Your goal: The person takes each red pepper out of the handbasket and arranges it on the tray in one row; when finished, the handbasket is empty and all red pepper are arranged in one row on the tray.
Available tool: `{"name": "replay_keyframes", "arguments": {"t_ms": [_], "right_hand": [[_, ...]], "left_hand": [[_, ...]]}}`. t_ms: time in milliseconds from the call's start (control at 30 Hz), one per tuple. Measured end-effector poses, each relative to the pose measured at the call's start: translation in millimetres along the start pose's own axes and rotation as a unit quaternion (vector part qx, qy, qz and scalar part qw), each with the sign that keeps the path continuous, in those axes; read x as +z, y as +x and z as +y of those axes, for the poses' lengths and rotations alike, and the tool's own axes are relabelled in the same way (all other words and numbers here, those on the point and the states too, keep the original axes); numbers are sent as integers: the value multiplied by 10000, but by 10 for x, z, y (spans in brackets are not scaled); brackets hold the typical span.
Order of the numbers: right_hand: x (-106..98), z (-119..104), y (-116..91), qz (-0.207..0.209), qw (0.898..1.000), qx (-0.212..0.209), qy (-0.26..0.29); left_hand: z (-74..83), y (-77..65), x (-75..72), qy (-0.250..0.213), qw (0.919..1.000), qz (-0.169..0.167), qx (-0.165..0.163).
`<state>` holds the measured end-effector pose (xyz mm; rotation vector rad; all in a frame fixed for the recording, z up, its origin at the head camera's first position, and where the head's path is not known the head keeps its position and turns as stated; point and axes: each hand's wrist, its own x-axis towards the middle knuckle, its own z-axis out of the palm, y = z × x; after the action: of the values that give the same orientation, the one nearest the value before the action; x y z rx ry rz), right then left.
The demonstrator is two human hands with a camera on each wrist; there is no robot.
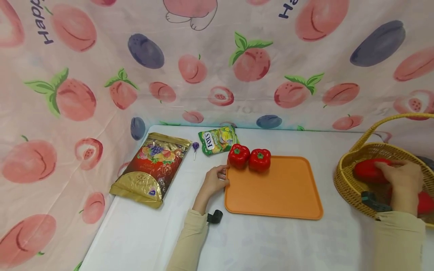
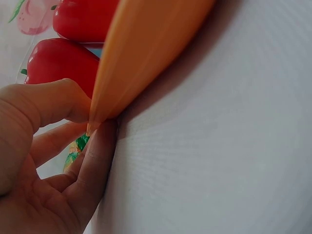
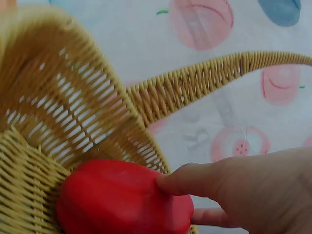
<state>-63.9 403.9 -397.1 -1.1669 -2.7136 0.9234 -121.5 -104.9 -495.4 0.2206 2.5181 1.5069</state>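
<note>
My left hand [image 1: 216, 180] pinches the left rim of an orange tray [image 1: 274, 195], with the thumb above the rim and a finger under it in the left wrist view. Two red bell peppers [image 1: 260, 160] sit side by side at the tray's far left corner. Over at the right, my right hand [image 1: 405, 177] reaches into a wicker basket [image 1: 345, 192] and grips a red bell pepper [image 3: 122, 200], its thumb on the pepper's side. Another red thing [image 1: 425, 203] lies in the basket, partly hidden behind the wrist.
Left of the tray lies a large red and gold candy bag [image 1: 154, 167]. A purple lollipop [image 1: 195, 146] and a green Fox's candy packet [image 1: 218, 140] are behind the left hand. The basket's tall handle [image 1: 383, 122] arches up near the fruit-print cloth backdrop [image 1: 210, 41].
</note>
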Motion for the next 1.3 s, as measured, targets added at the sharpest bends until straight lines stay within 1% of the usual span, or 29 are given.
{"name": "replay_keyframes", "arguments": {"t_ms": [67, 200, 333, 567, 700, 933, 1133, 1300], "right_hand": [[26, -30, -20, 28, 9999, -151, 58], [74, -72, -36, -93, 9985, -512, 156], [119, -67, -32, -185, 9976, -592, 292], [156, -56, -74, -258, 9980, -476, 329], [180, -51, -136, -240, 9979, -298, 528], [194, -61, -301, 97, 9939, 15, 1099], [196, -124, -454, 334, 9912, 112, 1276], [226, -204, -607, 552, 9861, 379, 1520]], "left_hand": [[-1, 0, 4, 12, 10000, -13, -31], [1, -1, 7, 8, 10000, -3, -61], [-2, 0, 1, -15, 10000, -5, -5], [-3, -3, -6, -4, 10000, -18, -1], [9, -9, -11, -27, 10000, -35, -2], [23, -10, -19, -60, 10000, -48, 12], [27, -9, -25, -81, 9999, -12, 59], [23, -16, -22, 6, 10000, -21, 21]]}}
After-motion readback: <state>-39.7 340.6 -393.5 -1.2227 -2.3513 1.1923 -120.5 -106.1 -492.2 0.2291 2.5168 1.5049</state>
